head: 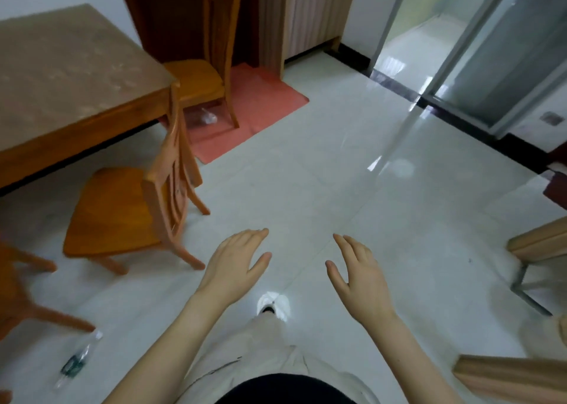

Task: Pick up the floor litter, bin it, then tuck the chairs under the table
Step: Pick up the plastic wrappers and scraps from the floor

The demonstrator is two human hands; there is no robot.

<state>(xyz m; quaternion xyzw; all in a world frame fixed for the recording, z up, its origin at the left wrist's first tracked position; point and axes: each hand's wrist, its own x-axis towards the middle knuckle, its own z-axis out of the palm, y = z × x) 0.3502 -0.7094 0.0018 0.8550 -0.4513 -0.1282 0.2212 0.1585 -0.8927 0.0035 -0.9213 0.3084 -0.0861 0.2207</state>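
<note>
head view: left hand (pixel 234 261) and right hand (pixel 357 273) are both held out flat over the floor (pixel 352 173), fingers spread and loose, neither holding anything.

litter, item one: a plastic bottle (pixel 76 359) lies on the floor well behind and to the left of the left hand, just beside the leg of a chair (pixel 18 287) at the frame's left edge. its long axis runs diagonally, cap end pointing up and right towards that chair leg, base towards the lower left corner. detail is blurred.

litter, item two: a crumpled clear wrapper (pixel 208 116) sits ahead and to the left of the left hand, under the far chair (pixel 204 75), on the red mat (pixel 260 103). no clear long axis.

nearest chair (pixel 129 207) stands pulled out from the worktop (pixel 70 69), just left of the left hand, back towards the person.

risks, as judged:
- the bottle is round and on glossy tile; a careless touch or a foot could roll it under the chair legs.
- it lies near the frame edge and could be overlooked.
- reaching under the far chair could knock a hand against its rungs; moving it first would ease access.
- no bin is in view; its location cannot be confirmed.
</note>
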